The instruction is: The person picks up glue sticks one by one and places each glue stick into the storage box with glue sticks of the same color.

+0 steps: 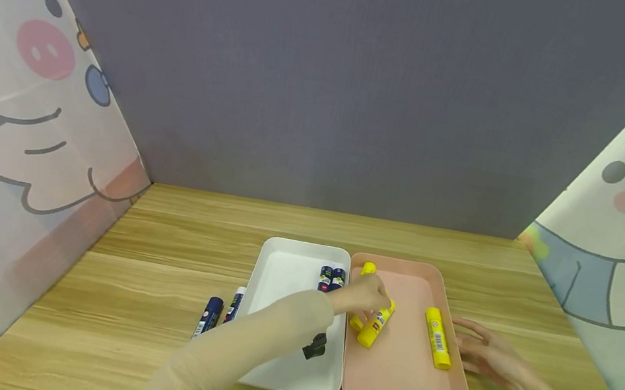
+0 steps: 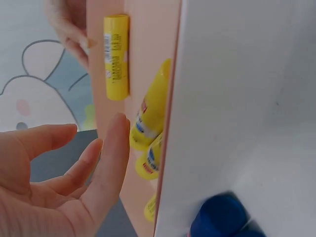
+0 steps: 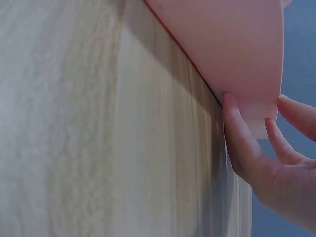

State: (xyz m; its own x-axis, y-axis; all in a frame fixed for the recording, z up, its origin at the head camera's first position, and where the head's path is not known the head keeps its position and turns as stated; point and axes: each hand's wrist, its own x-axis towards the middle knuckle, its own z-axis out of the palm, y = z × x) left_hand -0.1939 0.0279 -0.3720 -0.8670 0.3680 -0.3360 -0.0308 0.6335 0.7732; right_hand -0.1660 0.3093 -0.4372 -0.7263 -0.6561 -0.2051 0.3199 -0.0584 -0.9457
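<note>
My left hand (image 1: pixel 361 296) reaches over the white tray to the pink tray's left side, above a yellow glue stick (image 1: pixel 374 327). In the left wrist view its fingers are loosely bent, with a gap to the thumb and nothing held. More yellow glue sticks lie by the hand, partly hidden by it in the head view. Another yellow glue stick (image 1: pixel 439 338) lies along the pink tray's right side. My right hand (image 1: pixel 490 356) touches the outside of the pink tray (image 3: pixel 232 44), one finger low on the wall and others near the rim.
The white tray (image 1: pixel 287 248) adjoins the pink one on the left and holds dark blue glue sticks (image 1: pixel 325 277) near its far right corner. Two more dark blue sticks (image 1: pixel 208 317) lie on the wooden table left of it. A grey panel (image 1: pixel 327 90) stands behind.
</note>
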